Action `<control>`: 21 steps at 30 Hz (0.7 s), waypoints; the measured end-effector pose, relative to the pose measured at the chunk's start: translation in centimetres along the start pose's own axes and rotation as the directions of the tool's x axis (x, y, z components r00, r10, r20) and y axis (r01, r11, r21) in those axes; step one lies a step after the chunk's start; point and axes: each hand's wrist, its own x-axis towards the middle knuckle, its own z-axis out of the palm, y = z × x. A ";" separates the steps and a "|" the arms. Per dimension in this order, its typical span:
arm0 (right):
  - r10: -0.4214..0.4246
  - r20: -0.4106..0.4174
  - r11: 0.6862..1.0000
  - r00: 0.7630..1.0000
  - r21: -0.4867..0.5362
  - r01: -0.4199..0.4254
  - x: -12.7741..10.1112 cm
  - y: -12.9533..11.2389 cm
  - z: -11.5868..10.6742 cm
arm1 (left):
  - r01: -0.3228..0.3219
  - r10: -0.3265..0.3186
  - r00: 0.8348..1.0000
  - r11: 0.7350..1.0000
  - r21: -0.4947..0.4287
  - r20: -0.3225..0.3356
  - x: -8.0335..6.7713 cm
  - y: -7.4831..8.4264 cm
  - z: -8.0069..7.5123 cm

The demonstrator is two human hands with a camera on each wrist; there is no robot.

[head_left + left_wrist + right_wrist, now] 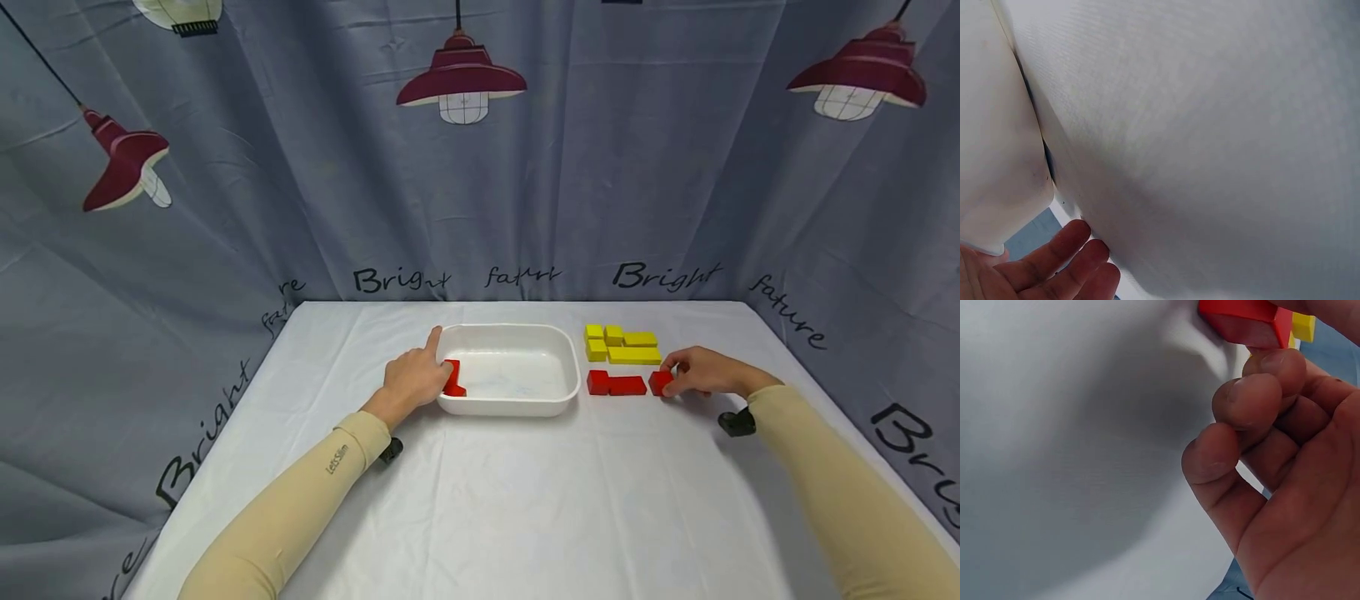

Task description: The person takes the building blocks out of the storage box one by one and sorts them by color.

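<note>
At its left side, the white plastic tub [506, 407] is held by my left hand [415, 377], which overlaps the rim with the index finger stretched along it. The thumb's exact place is hidden. In the left wrist view, several fingers [1079, 250] lie beside the tub's outer wall [1004, 131]. Red blocks [453, 383] lie inside the tub near this hand. To the right, my right hand [701, 371] pinches a red block [660, 382] just over or on the table. The right wrist view shows that block [1247, 322] under the thumb, the other fingers curled below it.
A row of red blocks [627, 386] lies between the tub and my right hand. Behind it, several yellow blocks [634, 356] sit grouped together. A white cloth covers the table [525, 500], and a grey-blue curtain [525, 192] hangs behind and at both sides.
</note>
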 end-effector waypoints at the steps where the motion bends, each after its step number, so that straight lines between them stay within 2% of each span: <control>1: 0.004 0.001 1.000 1.000 0.002 -0.004 -0.1 0.0 0.1 | 0.000 0.000 1.000 1.000 0.002 0.000 0.0 0.0 0.0; 11: -0.001 0.022 1.000 1.000 0.002 0.000 -0.5 0.0 0.4 | 0.004 -0.004 1.000 1.000 0.001 0.015 -0.1 0.3 0.3; 21: -0.025 -0.087 0.995 0.996 -0.095 0.016 0.5 -2.0 0.2 | 0.005 -0.006 1.000 1.000 0.014 0.007 0.0 0.2 0.0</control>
